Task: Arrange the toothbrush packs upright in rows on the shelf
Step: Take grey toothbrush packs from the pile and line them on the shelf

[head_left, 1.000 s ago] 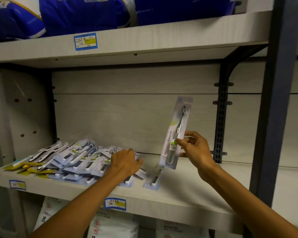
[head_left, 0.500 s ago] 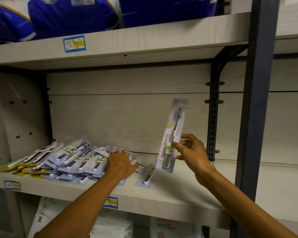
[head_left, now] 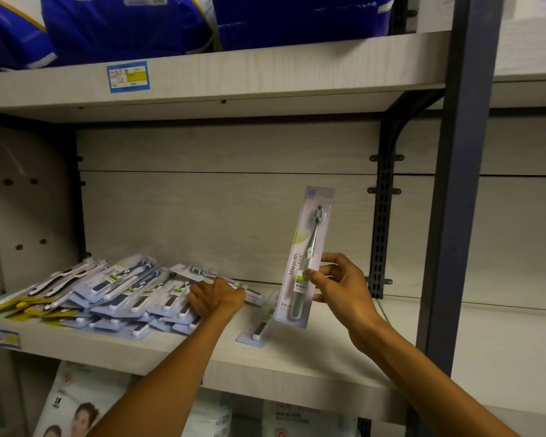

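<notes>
The right hand (head_left: 338,287) pinched an upright toothbrush pack (head_left: 308,263) at three o'clock of the flat pile (head_left: 108,294) under the left hand (head_left: 216,298), fingers curled; unsupported, it risked toppling.

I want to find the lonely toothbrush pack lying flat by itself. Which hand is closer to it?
Right. The right hand holds an upright pack just above the lone flat pack; the left hand rests on the pile further left.

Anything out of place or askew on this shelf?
Yes. The toothbrush packs lie flat in a loose, overlapping heap on the shelf, not upright. One stray pack lies apart, beside the pack the right hand holds upright.
</notes>
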